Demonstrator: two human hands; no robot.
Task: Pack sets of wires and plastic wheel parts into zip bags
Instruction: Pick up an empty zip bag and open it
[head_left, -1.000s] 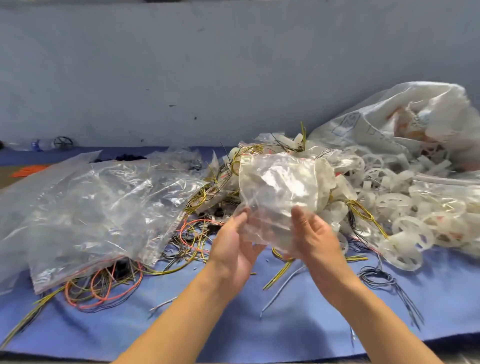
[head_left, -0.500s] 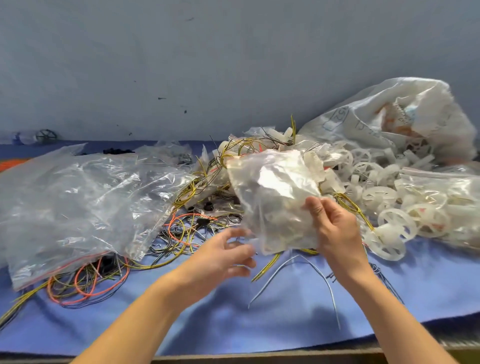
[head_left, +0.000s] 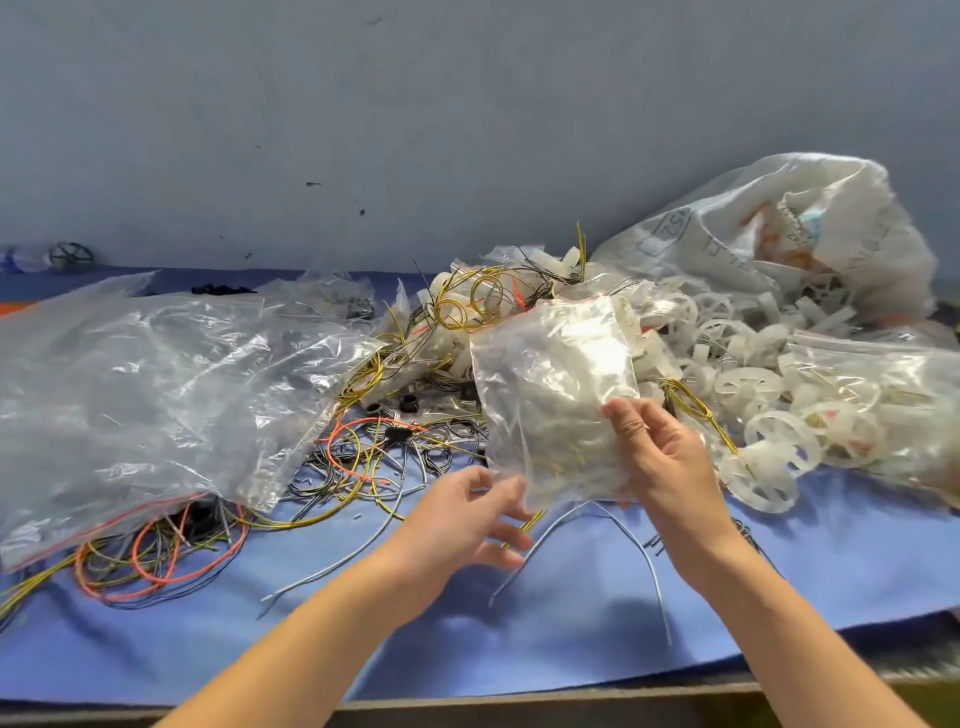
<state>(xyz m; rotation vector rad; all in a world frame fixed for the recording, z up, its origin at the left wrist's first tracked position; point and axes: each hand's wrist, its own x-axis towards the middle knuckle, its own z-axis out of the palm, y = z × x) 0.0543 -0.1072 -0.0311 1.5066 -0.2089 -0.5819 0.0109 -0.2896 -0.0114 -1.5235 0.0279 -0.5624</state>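
On the head camera I am watching the right hand (head_left: 670, 467) pinching a small clear zip bag (head_left: 550, 395) by its lower right edge, thumb on the front and fingers behind. The bag is hanging upright just above both hands, glossy and crinkled, with a red zip strip along its top. Pale lumps are showing through the film, probably wheel parts, though the glare is hiding their shapes.

The left hand (head_left: 462, 519) is hovering loose at the bag's lower left corner, fingers spread and gripping nothing. Its fingertips are blurring, so I cannot tell whether they are touching the plastic.

Under the hands a smooth blue cloth (head_left: 571, 634) is covering the table, and a stiff grey wire (head_left: 613, 519) is arching below the right wrist. Left of the left hand, thin wires (head_left: 363, 457) in orange, yellow and black are lying in a tangle, partly buried under large wrinkled clear bags (head_left: 156, 389).

Right of the right hand, translucent white spoked wheels (head_left: 779, 447) are piling up, with a yellow-and-black coil (head_left: 691, 410) lying just beside the knuckles. Further right a filled zip bag (head_left: 883, 395) is running off the frame edge. Beyond the right hand a big milky sack (head_left: 779, 234) is slumping against the grey wall (head_left: 467, 104); its printing is too smeared to read.
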